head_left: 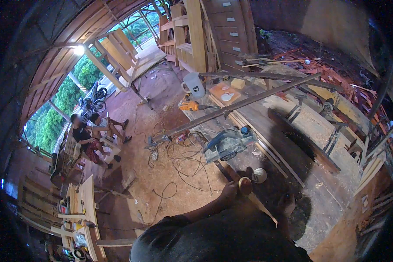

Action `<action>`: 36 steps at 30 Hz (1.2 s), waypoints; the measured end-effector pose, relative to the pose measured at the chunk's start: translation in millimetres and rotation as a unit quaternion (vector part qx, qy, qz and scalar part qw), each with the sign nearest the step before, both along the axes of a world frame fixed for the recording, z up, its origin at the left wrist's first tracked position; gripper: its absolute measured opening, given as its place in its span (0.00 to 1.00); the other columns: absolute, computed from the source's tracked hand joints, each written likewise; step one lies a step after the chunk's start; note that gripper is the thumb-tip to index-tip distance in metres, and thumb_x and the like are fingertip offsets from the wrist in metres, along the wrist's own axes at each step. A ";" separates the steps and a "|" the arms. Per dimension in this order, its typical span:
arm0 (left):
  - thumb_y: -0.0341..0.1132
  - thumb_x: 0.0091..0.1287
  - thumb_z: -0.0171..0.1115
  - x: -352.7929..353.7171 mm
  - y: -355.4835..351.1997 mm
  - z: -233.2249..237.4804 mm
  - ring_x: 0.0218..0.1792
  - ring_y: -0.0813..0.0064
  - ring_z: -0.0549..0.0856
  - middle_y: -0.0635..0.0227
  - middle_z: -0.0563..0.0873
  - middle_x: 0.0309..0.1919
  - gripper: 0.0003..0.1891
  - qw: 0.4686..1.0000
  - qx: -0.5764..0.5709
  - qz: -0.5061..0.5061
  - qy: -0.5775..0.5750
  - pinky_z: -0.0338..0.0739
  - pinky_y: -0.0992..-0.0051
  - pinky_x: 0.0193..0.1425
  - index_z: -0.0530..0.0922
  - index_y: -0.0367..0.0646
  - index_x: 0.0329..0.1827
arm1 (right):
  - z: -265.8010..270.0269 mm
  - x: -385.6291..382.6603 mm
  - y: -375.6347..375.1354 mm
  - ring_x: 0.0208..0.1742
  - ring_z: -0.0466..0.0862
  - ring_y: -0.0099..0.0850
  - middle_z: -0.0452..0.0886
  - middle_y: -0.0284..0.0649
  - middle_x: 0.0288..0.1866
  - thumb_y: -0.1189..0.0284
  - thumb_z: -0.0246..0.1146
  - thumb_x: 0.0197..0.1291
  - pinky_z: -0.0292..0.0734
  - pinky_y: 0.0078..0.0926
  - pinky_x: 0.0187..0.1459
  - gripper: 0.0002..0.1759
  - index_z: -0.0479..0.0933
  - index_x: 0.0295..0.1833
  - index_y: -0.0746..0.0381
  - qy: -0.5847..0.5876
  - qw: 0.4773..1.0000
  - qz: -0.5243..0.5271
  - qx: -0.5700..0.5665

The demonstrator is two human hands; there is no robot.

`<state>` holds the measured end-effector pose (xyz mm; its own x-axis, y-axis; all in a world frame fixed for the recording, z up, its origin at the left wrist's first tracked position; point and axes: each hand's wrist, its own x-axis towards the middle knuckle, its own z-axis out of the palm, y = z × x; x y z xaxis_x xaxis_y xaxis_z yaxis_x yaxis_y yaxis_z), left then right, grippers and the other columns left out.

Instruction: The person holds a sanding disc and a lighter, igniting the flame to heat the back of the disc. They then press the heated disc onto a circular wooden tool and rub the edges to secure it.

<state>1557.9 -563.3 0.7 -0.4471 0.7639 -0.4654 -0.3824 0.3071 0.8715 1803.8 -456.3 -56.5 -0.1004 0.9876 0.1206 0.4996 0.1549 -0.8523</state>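
My left hand (229, 192) is closed at the front edge of the workbench, against a round, wood-coloured object (245, 186) whose exact kind I cannot make out. A strip of wood (261, 208) slants down from there towards my body. My right hand (287, 204) is in shadow over the bench at the right; its fingers are too dark to read. Just beyond the hands sits a pale round item (259, 175) with dark marks. Further along the bench lies a blue-grey electric hand planer (229, 145).
A long wooden bar (249, 102) crosses the bench. Past it are an orange drill (196, 105) and a translucent jug (193, 85). Cables (190, 161) coil on the sawdust-covered floor. Two people (89, 135) sit at the left. Wood scraps (358, 98) pile up at the right.
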 end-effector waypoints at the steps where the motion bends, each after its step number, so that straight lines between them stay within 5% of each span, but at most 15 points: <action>1: 0.35 0.69 0.51 0.2 0.3 -4.0 0.31 0.71 0.84 0.64 0.84 0.36 0.13 0.997 0.024 0.041 -0.067 0.80 0.72 0.35 0.80 0.37 0.45 | -9.3 2.0 0.8 0.51 0.82 0.45 0.83 0.48 0.50 0.65 0.61 0.59 0.76 0.37 0.54 0.23 0.75 0.57 0.65 0.000 1.000 0.000 0.000; 5: 0.35 0.70 0.50 2.3 1.2 19.1 0.33 0.71 0.84 0.63 0.85 0.37 0.13 0.991 -0.003 0.054 -0.118 0.81 0.71 0.37 0.80 0.37 0.46 | -25.5 6.0 2.0 0.50 0.82 0.45 0.82 0.49 0.50 0.67 0.59 0.59 0.78 0.36 0.51 0.23 0.74 0.59 0.65 -0.045 0.998 0.002 0.035; 7: 0.35 0.70 0.50 5.9 0.9 30.9 0.33 0.70 0.84 0.63 0.84 0.37 0.13 0.999 -0.005 0.044 -0.020 0.81 0.71 0.37 0.79 0.37 0.46 | -22.7 4.9 2.4 0.49 0.83 0.45 0.82 0.49 0.50 0.67 0.59 0.59 0.78 0.36 0.50 0.23 0.74 0.59 0.64 -0.056 0.998 -0.006 0.007; 10: 0.36 0.70 0.50 5.6 0.0 26.4 0.32 0.71 0.84 0.63 0.84 0.36 0.13 0.998 0.012 0.048 -0.037 0.80 0.72 0.35 0.80 0.37 0.46 | -21.4 3.2 2.9 0.40 0.82 0.49 0.82 0.49 0.38 0.71 0.61 0.56 0.76 0.43 0.40 0.18 0.77 0.53 0.59 0.023 0.995 -0.048 -0.080; 12: 0.36 0.70 0.50 1.7 -3.3 15.3 0.31 0.71 0.83 0.63 0.84 0.35 0.13 0.999 0.021 0.013 0.033 0.79 0.72 0.34 0.80 0.37 0.45 | -31.1 2.8 2.5 0.41 0.83 0.49 0.82 0.50 0.40 0.71 0.61 0.56 0.76 0.42 0.40 0.16 0.77 0.51 0.60 0.015 0.997 -0.030 0.074; 13: 0.36 0.70 0.50 0.2 -4.3 12.4 0.30 0.71 0.83 0.63 0.84 0.35 0.13 0.994 0.028 -0.022 0.102 0.79 0.72 0.33 0.80 0.37 0.45 | -26.5 1.1 1.7 0.41 0.83 0.49 0.82 0.50 0.40 0.71 0.61 0.56 0.76 0.42 0.40 0.16 0.77 0.51 0.60 0.015 0.997 -0.030 0.074; 17: 0.36 0.69 0.50 -0.2 -4.4 4.3 0.29 0.72 0.82 0.65 0.84 0.34 0.13 0.998 0.023 0.004 0.061 0.78 0.72 0.31 0.80 0.38 0.44 | -30.9 0.1 2.1 0.42 0.83 0.46 0.82 0.50 0.41 0.73 0.60 0.56 0.77 0.39 0.42 0.16 0.77 0.52 0.61 0.017 0.997 -0.036 0.062; 19: 0.36 0.69 0.51 -0.8 -6.7 4.4 0.28 0.73 0.82 0.66 0.84 0.33 0.13 0.968 0.014 -0.068 0.243 0.77 0.72 0.31 0.81 0.39 0.44 | -36.8 1.3 2.7 0.43 0.83 0.45 0.82 0.50 0.42 0.73 0.60 0.57 0.76 0.38 0.43 0.17 0.77 0.52 0.62 0.019 0.995 -0.031 0.088; 22: 0.37 0.68 0.52 -0.2 -7.3 7.3 0.27 0.74 0.82 0.67 0.84 0.33 0.12 0.944 0.123 -0.085 0.293 0.77 0.73 0.30 0.81 0.39 0.43 | -34.1 -0.1 1.4 0.43 0.83 0.43 0.82 0.50 0.42 0.74 0.59 0.57 0.76 0.37 0.44 0.16 0.76 0.52 0.63 0.009 0.996 -0.040 0.075; 23: 0.37 0.68 0.52 0.4 -5.9 9.1 0.27 0.74 0.82 0.67 0.84 0.33 0.12 0.944 0.123 -0.085 0.293 0.77 0.73 0.30 0.81 0.39 0.43 | -33.1 -0.6 0.6 0.43 0.83 0.43 0.82 0.50 0.42 0.74 0.59 0.57 0.76 0.37 0.44 0.16 0.76 0.52 0.63 0.031 0.996 -0.042 0.069; 25: 0.37 0.69 0.52 1.4 -2.0 12.1 0.27 0.75 0.82 0.67 0.84 0.33 0.13 0.996 -0.019 -0.027 0.085 0.77 0.73 0.31 0.81 0.39 0.44 | -33.4 -0.5 0.8 0.42 0.83 0.44 0.82 0.49 0.42 0.74 0.59 0.57 0.76 0.37 0.44 0.16 0.77 0.52 0.63 0.053 0.996 -0.044 0.063; 28: 0.37 0.69 0.52 -3.1 -5.1 3.3 0.28 0.74 0.82 0.67 0.84 0.33 0.13 0.977 0.048 -0.057 0.201 0.77 0.73 0.31 0.81 0.39 0.44 | -50.9 4.1 5.1 0.41 0.82 0.46 0.82 0.50 0.40 0.73 0.59 0.57 0.76 0.38 0.42 0.14 0.77 0.49 0.63 0.017 0.995 -0.038 0.092; 30: 0.37 0.69 0.51 -0.2 -4.2 14.9 0.29 0.74 0.82 0.66 0.84 0.32 0.13 0.980 0.020 -0.045 0.193 0.77 0.73 0.31 0.81 0.39 0.44 | -69.3 6.4 7.9 0.40 0.82 0.48 0.81 0.51 0.38 0.72 0.60 0.55 0.75 0.40 0.41 0.12 0.77 0.46 0.64 0.039 0.996 -0.075 0.009; 36: 0.37 0.69 0.51 3.1 0.6 28.8 0.30 0.73 0.82 0.65 0.83 0.32 0.13 0.994 0.003 -0.007 0.109 0.77 0.72 0.32 0.79 0.37 0.46 | -49.8 2.3 4.2 0.40 0.82 0.50 0.81 0.51 0.38 0.71 0.61 0.54 0.75 0.42 0.41 0.11 0.78 0.44 0.62 -0.015 0.995 -0.063 0.071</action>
